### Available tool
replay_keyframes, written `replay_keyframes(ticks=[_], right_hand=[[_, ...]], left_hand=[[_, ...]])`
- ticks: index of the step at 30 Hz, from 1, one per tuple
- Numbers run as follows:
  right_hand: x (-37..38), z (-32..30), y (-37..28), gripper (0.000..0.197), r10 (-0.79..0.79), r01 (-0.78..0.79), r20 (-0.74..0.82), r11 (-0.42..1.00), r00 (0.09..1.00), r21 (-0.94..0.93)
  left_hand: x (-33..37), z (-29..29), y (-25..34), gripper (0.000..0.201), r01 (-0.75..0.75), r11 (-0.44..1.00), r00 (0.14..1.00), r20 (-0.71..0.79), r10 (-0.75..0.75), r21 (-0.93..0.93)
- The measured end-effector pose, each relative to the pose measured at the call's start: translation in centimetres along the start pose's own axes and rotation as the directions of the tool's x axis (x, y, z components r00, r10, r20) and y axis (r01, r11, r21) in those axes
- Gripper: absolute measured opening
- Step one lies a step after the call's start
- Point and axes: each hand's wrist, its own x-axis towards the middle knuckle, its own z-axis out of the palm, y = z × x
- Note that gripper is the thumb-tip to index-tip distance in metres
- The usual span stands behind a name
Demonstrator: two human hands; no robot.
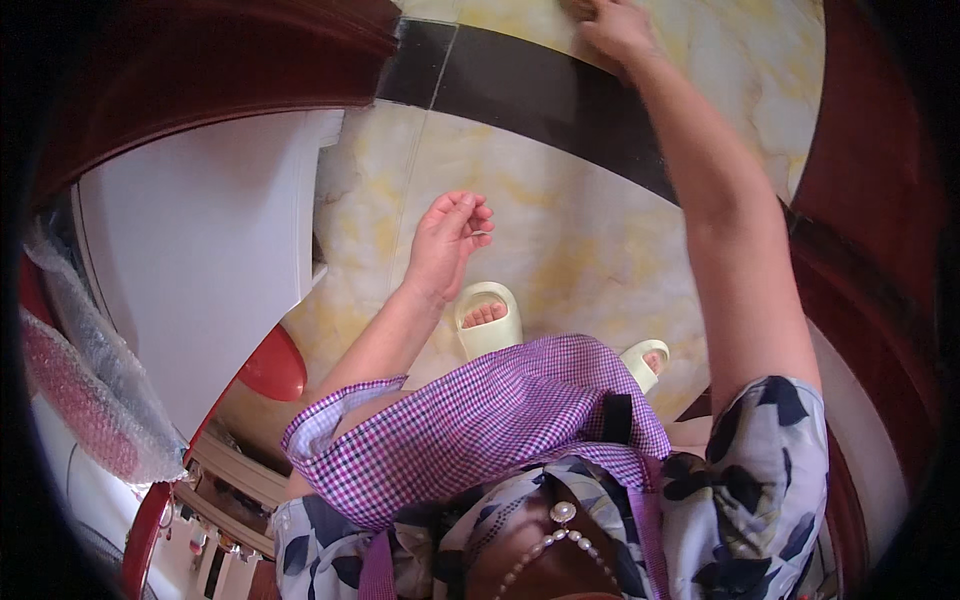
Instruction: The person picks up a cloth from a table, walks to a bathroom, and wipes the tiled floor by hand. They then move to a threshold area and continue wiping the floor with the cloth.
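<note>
A pale marbled floor (560, 230) with a dark band (540, 90) across it fills the view, edged by a white cabinet (200, 250) on the left and dark red-brown wood (200, 70) above it, with bubble wrap (90, 370) at the far left. The person, in a purple checked apron (480, 420) and cream slippers (488, 320), stretches the right hand (615, 25) far out to the upper rim; whether it grips anything cannot be told. The left hand (450, 240) hangs over the floor, fingers loosely curled, holding nothing.
</note>
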Motion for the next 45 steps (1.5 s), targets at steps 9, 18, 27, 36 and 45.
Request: replay_keyframes(ticks=[9, 18, 27, 36, 45], right_hand=[[-1.0, 6.6, -10.9, 0.039, -0.353, 0.342, -0.104, 0.933, 0.930, -0.113], [-7.3, 4.7, 0.8, 0.018, -0.744, 0.769, 0.207, 0.589, 0.636, -0.248], [-14.3, 2.0, 20.7, 0.024, -0.385, 0.334, 0.061, 0.860, 0.921, 0.385], [-22.2, 4.4, 35.0, 0.049, 0.338, -0.323, 0.215, 0.307, 0.916, 0.895], [-18.0, 11.9, 21.5, 0.044, 0.345, -0.290, -0.146, 0.908, 0.927, 0.303]], left_hand=[[0.0, 0.5, 0.4, 0.015, -0.071, 0.997, 0.997, 0.005, 0.071, -0.043], [0.7, 2.5, -0.3, 0.014, -0.091, 0.996, 0.994, 0.063, 0.092, -0.021], [2.2, 5.3, -2.9, 0.014, -0.015, 0.997, 0.996, 0.094, 0.007, 0.082], [1.8, 5.2, -3.3, 0.015, 0.108, 0.781, 0.975, 0.087, -0.203, 0.615], [4.8, 6.3, -7.2, 0.016, 0.160, 0.849, 0.981, 0.012, -0.193, 0.504]])
